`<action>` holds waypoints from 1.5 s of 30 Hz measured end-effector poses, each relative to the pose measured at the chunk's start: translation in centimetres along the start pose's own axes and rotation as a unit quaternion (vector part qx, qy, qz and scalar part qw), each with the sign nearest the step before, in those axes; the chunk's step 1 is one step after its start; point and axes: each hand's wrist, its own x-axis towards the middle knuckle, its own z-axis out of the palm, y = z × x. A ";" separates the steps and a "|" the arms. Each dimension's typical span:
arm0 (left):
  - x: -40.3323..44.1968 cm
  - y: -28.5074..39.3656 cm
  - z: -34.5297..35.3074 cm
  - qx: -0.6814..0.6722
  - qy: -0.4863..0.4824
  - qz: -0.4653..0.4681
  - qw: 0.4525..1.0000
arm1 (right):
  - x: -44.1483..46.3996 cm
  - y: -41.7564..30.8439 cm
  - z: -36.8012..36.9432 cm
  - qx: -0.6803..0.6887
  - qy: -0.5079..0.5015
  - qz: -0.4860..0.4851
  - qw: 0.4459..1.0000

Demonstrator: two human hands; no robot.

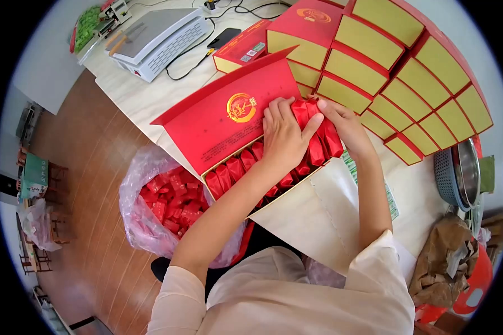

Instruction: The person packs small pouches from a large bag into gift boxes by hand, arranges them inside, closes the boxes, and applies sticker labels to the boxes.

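Observation:
A red gift box (267, 207) lies with its lid (218, 117) raised, a gold emblem inside. Rows of shiny red foil packets (235, 167) fill it. My left hand (285, 134) rests over the packets near the box's right end, thumb spread away from the fingers. At that same end my right hand (343, 125) has its thumb and fingertips closed on a red foil packet (304, 111); the grip is partly hidden. Left of the box, a clear plastic bag (131, 195) holds many more small red packets (173, 201).
Red and yellow boxes (397, 72) are stacked at the back right. A white machine (162, 39) with a cable and a black phone (224, 38) stand at the back left. A blue basket (447, 178) and crumpled brown paper (444, 262) sit at the right.

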 end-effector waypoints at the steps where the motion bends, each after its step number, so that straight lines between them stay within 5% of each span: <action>1: -0.2 0.0 -0.2 0.028 -0.023 -0.008 0.999 | 0.0 0.3 -0.1 -0.003 -0.006 0.015 1.000; 4: -0.3 0.0 -1.1 0.075 -0.038 -0.006 0.996 | -0.1 -0.3 0.2 0.014 -0.040 0.054 0.998; 6: -0.4 0.1 -1.9 0.103 -0.110 -0.029 0.988 | 0.1 -0.2 0.2 -0.058 -0.035 0.021 0.997; 11: -0.6 -0.4 -2.2 0.116 -0.101 -0.007 0.988 | 0.4 -0.1 0.3 -0.182 -0.053 -0.010 0.982; 17: -0.5 -0.7 -2.2 0.113 -0.088 0.005 0.990 | -1.0 -1.4 2.9 -0.396 0.041 -0.088 0.913; 27: -0.9 -1.4 -2.0 0.080 -0.074 0.047 0.993 | -0.6 -0.1 2.8 -0.319 0.006 -0.058 0.946; 32: -1.1 -1.5 -1.6 0.095 -0.055 0.057 0.992 | -1.0 1.2 4.1 -0.489 0.092 -0.136 0.857; 36: -1.4 -1.7 -0.8 0.155 -0.035 0.089 0.983 | -0.5 4.6 5.6 -0.581 0.116 -0.081 0.802; 42: -1.7 -1.6 -0.1 0.218 -0.014 0.108 0.970 | -0.4 4.6 5.9 -0.555 0.101 -0.096 0.820; 45: -2.3 -1.7 -1.4 0.112 -0.043 0.081 0.990 | -0.7 4.7 5.6 -0.544 0.107 -0.155 0.817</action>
